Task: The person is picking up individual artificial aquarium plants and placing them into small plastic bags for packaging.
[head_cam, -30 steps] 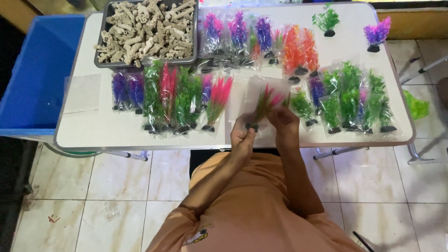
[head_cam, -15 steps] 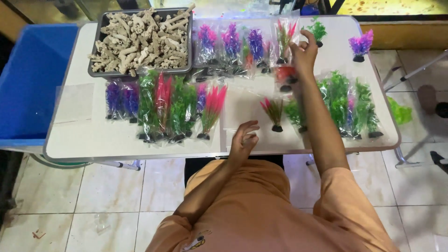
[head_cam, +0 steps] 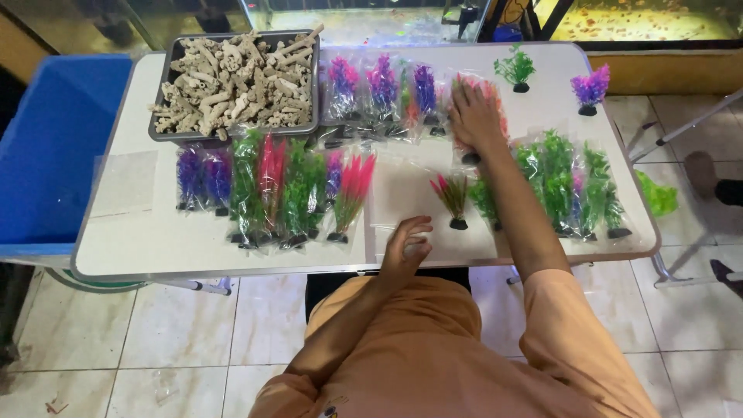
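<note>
- On the white bench [head_cam: 155, 240], we judge we are laying out bagged plastic plants.
- Our right hand [head_cam: 474, 116] presses flat, fingers spread, on the orange-pink packet [head_cam: 489, 91] at the far middle.
- Our left hand [head_cam: 406, 246], half-curled and empty, hovers near the bare pink-green plant [head_cam: 451, 197]; bagging that one likely calls for a clear sleeve.
- The grey tray of coral rubble [head_cam: 232, 77] sits far left, clear of our reach.

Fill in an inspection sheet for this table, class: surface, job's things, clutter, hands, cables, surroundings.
Surface: white folding table, mostly covered.
Job's things: orange-pink plastic plants in a clear bag under the right hand; loose small red-green plastic plant on a black base near the left hand.
Clutter: bagged purple, green and red plants; grey tray of pale coral pieces.
Hands: right hand flat on the bag, no closed grip; left hand curled, empty.
Cables: nothing seen.
Surroundings: blue bin, tiled floor, tanks behind.
</note>
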